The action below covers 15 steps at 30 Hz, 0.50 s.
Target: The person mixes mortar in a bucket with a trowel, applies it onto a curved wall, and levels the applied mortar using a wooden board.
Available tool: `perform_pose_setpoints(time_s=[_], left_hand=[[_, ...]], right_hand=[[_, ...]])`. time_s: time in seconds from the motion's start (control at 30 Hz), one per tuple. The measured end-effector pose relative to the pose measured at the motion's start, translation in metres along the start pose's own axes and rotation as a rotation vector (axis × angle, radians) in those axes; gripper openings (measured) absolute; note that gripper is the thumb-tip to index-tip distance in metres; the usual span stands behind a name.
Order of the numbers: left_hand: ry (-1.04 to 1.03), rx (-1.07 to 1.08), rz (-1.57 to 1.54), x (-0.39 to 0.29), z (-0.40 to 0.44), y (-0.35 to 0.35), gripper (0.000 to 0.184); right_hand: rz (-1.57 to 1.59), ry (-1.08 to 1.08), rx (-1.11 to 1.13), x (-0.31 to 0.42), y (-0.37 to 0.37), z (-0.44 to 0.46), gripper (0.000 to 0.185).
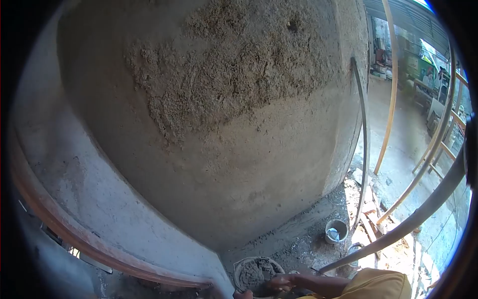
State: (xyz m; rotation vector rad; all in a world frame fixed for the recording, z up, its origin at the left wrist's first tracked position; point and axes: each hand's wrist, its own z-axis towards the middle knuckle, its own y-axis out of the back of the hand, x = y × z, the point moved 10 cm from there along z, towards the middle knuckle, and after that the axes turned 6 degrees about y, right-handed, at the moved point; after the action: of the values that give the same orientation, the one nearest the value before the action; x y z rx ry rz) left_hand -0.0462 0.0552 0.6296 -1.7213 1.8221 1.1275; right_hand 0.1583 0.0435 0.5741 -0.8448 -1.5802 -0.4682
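Note:
At the bottom edge of the view stands a round pan [238,277] holding wet grey mortar [253,273]. My right hand [282,283] reaches over the pan's right side, its fingers curled; whatever they hold is hidden. Only a small part of my left hand [243,295] shows, at the pan's near left rim, with its fingers mostly cut off by the frame. Ahead rises a wall [279,144] with rough, freshly thrown mortar [234,65] on its upper part and a smoother grey surface below.
A small bucket [336,231] stands on the floor right of the pan. Wooden poles [391,94] and a thick slanting pole [408,226] rise on the right, near rubble [371,209]. A low pale wall [124,209] borders the left.

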Motion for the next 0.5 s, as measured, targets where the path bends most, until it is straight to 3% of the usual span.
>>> perform_pose_setpoints(time_s=[0.07, 0.2, 0.27, 0.37, 0.43, 0.5], left_hand=[[-0.003, 0.001, 0.003, -0.011, -0.001, -0.004, 0.07], [-0.022, -0.001, 0.0, -0.025, -0.003, -0.006, 0.07], [-0.029, -0.006, -0.01, -0.03, -0.003, -0.003, 0.071], [-0.041, -0.013, -0.013, -0.035, 0.0, -0.002, 0.071], [-0.047, -0.018, -0.015, -0.039, 0.004, 0.003, 0.072], [-0.038, -0.024, -0.03, -0.046, 0.008, 0.002, 0.072]], right_hand=[[0.642, -0.287, -0.207, 0.054, -0.015, -0.057, 0.019], [0.877, -0.115, -0.284, 0.182, 0.008, -0.056, 0.022], [0.98, 0.088, -0.347, 0.294, 0.042, -0.063, 0.027], [0.649, 0.574, -0.494, 0.483, 0.111, -0.114, 0.027], [0.334, 0.863, -0.751, 0.593, 0.152, -0.181, 0.029], [-0.123, 1.131, -1.039, 0.7, 0.166, -0.267, 0.044]])
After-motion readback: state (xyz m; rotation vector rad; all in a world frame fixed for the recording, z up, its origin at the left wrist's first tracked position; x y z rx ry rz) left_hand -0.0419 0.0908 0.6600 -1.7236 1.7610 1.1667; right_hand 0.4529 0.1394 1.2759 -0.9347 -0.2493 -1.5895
